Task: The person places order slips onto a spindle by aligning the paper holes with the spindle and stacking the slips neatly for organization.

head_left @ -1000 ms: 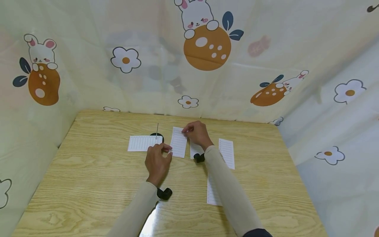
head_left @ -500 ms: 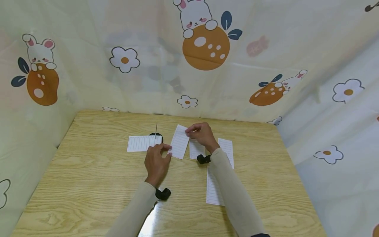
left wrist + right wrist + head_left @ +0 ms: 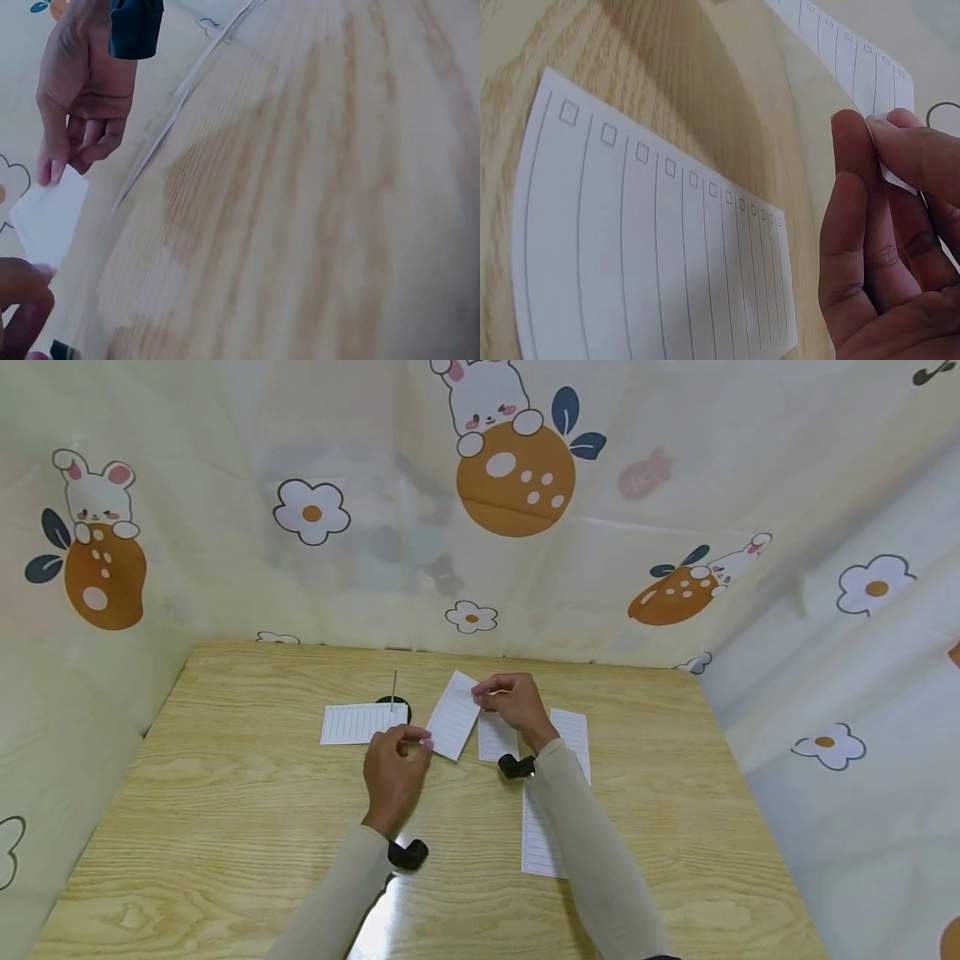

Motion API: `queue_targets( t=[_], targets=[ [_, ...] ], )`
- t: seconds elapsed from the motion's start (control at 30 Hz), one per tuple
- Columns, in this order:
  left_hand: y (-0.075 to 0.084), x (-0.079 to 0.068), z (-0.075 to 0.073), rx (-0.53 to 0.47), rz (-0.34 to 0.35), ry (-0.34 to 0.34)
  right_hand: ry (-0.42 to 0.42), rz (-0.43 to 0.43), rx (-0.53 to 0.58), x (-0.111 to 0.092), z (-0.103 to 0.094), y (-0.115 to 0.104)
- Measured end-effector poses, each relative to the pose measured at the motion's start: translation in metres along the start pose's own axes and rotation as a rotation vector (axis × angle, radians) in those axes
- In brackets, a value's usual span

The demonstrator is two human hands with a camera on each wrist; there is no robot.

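Observation:
Between my two hands is a white lined paper slip (image 3: 454, 717), tilted so its top leans right. My left hand (image 3: 393, 781) pinches its lower left edge between thumb and fingertips. At the upper right edge, my right hand (image 3: 516, 703) pinches the slip. The right wrist view shows the thumb and index finger (image 3: 853, 139) closed on the slip, which has a row of small boxes printed along its edge. A paper spike (image 3: 394, 685) with a black round base stands left of the hands; another lined slip (image 3: 356, 725) lies over that base, the spike rising at its right end.
Beside the right hand, a lined slip (image 3: 495, 739) lies partly covered on the wooden table (image 3: 247, 827). Further right is another slip (image 3: 573, 735), and one (image 3: 542, 839) lies nearer, partly under the right sleeve. A patterned curtain (image 3: 390, 568) borders the table's back edge.
The held slip has turned clockwise, its top swinging right and its bottom left. My right hand has shifted slightly right with it; my left hand has stayed nearly in place.

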State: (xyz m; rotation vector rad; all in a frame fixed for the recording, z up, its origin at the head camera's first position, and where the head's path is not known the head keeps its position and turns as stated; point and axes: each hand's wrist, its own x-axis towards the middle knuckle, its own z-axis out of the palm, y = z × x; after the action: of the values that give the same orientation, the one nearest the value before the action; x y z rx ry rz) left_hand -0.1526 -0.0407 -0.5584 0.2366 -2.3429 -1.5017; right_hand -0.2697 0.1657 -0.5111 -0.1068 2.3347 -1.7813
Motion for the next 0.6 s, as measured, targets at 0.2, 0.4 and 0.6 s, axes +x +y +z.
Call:
queue_targets(
  t=[0.2,0.4,0.6],
  targets=[
    [-0.002,0.0,-0.001,-0.094,-0.022,0.018,0.025,0.039,0.024,-0.003,0.0,-0.001],
    [0.0,-0.001,-0.004,-0.164,-0.012,0.043,0.047,0.028,0.078,-0.008,0.001,-0.003],
    [0.005,-0.003,-0.006,-0.22,0.019,0.073,0.054,0.024,0.128,-0.013,0.003,-0.006]
  ],
)
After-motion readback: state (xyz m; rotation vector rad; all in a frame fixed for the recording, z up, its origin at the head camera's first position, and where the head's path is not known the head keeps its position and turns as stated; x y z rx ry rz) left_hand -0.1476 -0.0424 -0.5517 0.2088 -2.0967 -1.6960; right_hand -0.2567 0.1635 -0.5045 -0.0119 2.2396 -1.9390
